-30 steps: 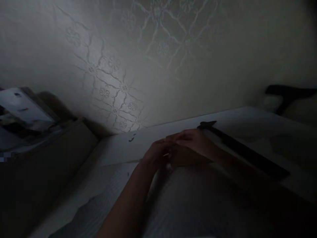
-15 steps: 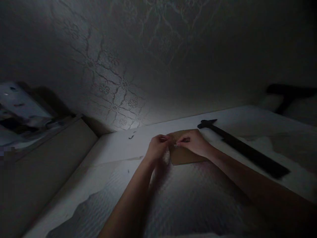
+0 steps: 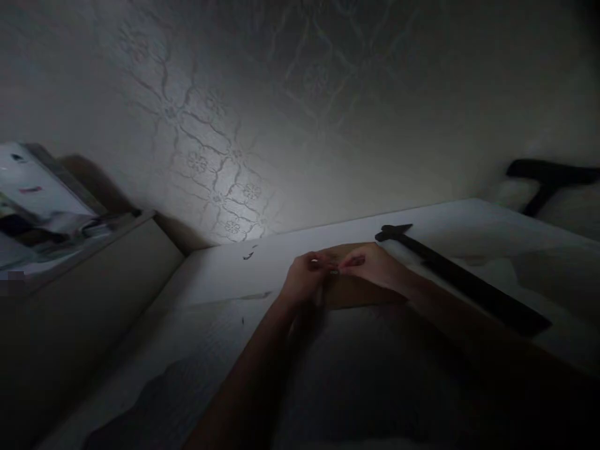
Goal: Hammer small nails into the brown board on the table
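My left hand [image 3: 302, 278] and my right hand [image 3: 375, 267] are close together over a brown board [image 3: 360, 297]. The thumb and finger of each hand are pinched, with the fingertips almost meeting. A tiny pale, shiny bit [image 3: 334, 272] shows at the fingertips; what it is and which hand has it are too small and dim to tell. Just right of the board lies a dark hammer [image 3: 462, 279], its head toward the wall.
A patterned wall [image 3: 234, 156] rises behind the white tabletop [image 3: 225, 275]. Bubble-wrap-like sheeting [image 3: 187, 375] spreads in the dim foreground. Small dark bits [image 3: 248, 255] lie at the left. A cabinet [image 3: 112, 294] with items on top stands left; a dark T-shaped object [image 3: 546, 175] is at right.
My left fingers have moved slightly right, closer to my right fingertips. The foreground has grown darker and the wall brighter. The board and hammer stay about where they were.
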A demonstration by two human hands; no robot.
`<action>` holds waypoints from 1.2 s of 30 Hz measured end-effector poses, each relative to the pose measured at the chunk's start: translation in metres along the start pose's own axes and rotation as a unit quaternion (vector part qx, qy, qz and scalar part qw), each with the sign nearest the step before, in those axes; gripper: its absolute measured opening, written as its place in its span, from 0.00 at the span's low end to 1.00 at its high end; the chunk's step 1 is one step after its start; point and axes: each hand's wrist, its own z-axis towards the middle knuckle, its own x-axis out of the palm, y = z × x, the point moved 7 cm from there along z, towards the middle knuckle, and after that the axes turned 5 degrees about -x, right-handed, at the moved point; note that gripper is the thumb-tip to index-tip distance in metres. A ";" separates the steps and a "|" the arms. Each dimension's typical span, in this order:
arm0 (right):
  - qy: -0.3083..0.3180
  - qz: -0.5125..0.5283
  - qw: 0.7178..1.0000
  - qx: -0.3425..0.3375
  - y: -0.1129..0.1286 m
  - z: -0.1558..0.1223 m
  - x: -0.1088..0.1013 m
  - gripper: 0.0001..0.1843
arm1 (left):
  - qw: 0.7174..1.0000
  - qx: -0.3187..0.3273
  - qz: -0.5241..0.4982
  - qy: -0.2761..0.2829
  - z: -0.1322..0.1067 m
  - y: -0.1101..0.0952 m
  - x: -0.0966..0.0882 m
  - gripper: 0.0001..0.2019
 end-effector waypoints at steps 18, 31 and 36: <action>0.025 -0.033 0.998 0.045 -0.006 0.003 0.003 0.03 | 1.000 -0.009 -0.007 0.026 -0.001 0.003 0.006 0.09; 0.040 -0.072 0.994 0.070 -0.002 0.006 -0.002 0.03 | 0.999 -0.016 -0.022 0.019 0.000 0.004 0.005 0.08; 0.037 -0.086 0.993 0.072 -0.004 0.006 -0.002 0.03 | 1.000 -0.022 -0.002 0.009 0.001 0.005 0.004 0.08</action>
